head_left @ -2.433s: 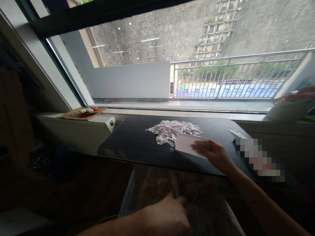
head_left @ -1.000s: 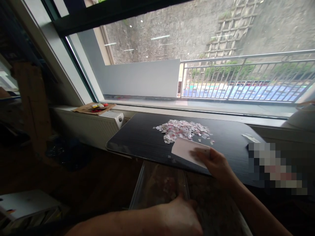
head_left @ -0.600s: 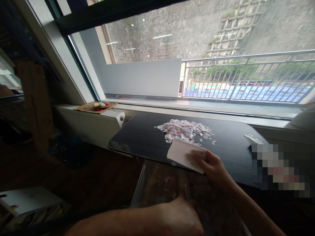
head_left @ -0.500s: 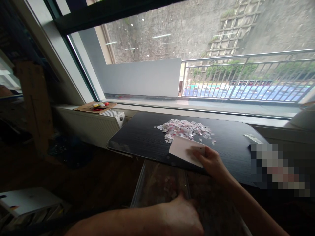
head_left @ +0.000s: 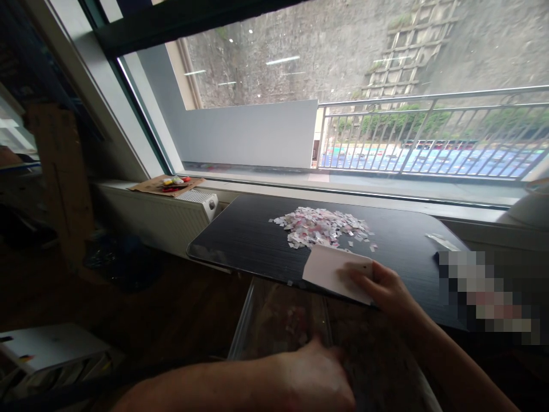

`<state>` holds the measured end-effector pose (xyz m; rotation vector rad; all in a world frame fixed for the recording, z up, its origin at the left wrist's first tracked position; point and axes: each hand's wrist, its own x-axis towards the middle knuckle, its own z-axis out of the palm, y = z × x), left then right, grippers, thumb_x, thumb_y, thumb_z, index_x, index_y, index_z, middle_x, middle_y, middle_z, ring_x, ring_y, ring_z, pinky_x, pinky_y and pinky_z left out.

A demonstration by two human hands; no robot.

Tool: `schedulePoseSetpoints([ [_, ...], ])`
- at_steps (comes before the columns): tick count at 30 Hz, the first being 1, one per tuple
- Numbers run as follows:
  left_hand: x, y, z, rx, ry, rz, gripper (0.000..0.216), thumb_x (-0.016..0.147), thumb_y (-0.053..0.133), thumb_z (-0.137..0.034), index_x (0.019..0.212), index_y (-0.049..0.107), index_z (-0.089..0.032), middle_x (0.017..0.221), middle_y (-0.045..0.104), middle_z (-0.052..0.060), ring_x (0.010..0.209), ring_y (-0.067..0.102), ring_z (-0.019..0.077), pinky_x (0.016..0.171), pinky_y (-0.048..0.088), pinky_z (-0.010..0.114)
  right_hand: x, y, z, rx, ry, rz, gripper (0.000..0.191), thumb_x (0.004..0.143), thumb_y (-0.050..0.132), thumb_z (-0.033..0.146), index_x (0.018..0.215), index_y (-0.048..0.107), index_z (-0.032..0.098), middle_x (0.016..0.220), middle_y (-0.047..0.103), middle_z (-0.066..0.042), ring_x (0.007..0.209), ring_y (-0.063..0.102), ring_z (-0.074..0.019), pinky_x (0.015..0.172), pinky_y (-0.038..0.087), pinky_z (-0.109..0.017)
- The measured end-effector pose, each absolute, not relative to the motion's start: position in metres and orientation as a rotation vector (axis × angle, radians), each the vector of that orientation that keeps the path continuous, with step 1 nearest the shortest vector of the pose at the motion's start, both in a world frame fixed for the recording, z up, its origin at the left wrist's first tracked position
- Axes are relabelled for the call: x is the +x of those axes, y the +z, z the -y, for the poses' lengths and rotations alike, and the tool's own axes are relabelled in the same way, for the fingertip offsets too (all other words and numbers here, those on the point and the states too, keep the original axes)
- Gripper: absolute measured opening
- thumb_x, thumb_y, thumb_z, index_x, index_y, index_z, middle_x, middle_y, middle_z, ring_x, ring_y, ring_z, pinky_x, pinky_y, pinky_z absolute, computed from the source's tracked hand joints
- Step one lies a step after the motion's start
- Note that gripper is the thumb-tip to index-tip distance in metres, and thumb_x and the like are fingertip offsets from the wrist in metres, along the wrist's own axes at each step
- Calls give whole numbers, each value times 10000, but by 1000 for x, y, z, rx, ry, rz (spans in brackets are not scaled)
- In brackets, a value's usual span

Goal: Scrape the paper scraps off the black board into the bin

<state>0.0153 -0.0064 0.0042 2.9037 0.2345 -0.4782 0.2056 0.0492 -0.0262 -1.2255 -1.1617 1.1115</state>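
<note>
A white rectangular card [head_left: 328, 266] is pinched in my right hand [head_left: 388, 286], thumb on top, over the near edge of the dark table [head_left: 240, 240]. Just beyond the card lies a heap of small white and pinkish paper-like pieces [head_left: 319, 226]. Below the table edge is a clear plastic bin [head_left: 244, 326] with some small pieces dimly visible inside. My left hand [head_left: 315, 372] is closed at the bin's right side and seems to grip it, its fingertips mostly hidden in shadow.
A white radiator [head_left: 150, 214] stands left of the table, with cardboard [head_left: 148, 186] and small colourful items on it. A large window with a sill [head_left: 386, 194] runs behind. A pale strip [head_left: 440, 241] and a blurred patch lie at the table's right. A white box [head_left: 55, 346] is lower left.
My right hand and the card have moved right and slightly nearer me, away from the heap. The left hand has stayed at the bin.
</note>
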Motion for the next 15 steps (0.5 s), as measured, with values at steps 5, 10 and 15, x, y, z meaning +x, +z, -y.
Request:
schedulePoseSetpoints([
  [5, 16, 1, 6, 2912, -407, -216, 123, 822, 655, -177, 708, 688, -146, 684, 666, 50, 777, 621, 242, 698, 511, 399, 203, -25, -47, -1220, 1201, 1236, 508, 639, 875, 631, 926, 807, 218, 919, 841, -69, 818, 784, -244, 737, 616, -321],
  [10, 15, -3, 5, 2919, -341, -220, 118, 809, 674, -189, 698, 699, -159, 713, 692, 46, 769, 624, 243, 667, 497, 378, 200, -25, -50, -1215, 1138, 1193, 536, 610, 882, 645, 921, 803, 215, 895, 838, -67, 800, 780, -247, 744, 617, -336],
  [15, 16, -1, 4, 2933, -222, -181, 143, 846, 607, -153, 780, 732, -132, 809, 725, 56, 679, 591, 192, 630, 475, 365, 201, -27, -45, -1242, 1230, 1234, 501, 637, 876, 625, 916, 804, 215, 898, 839, -64, 788, 776, -230, 701, 609, -301],
])
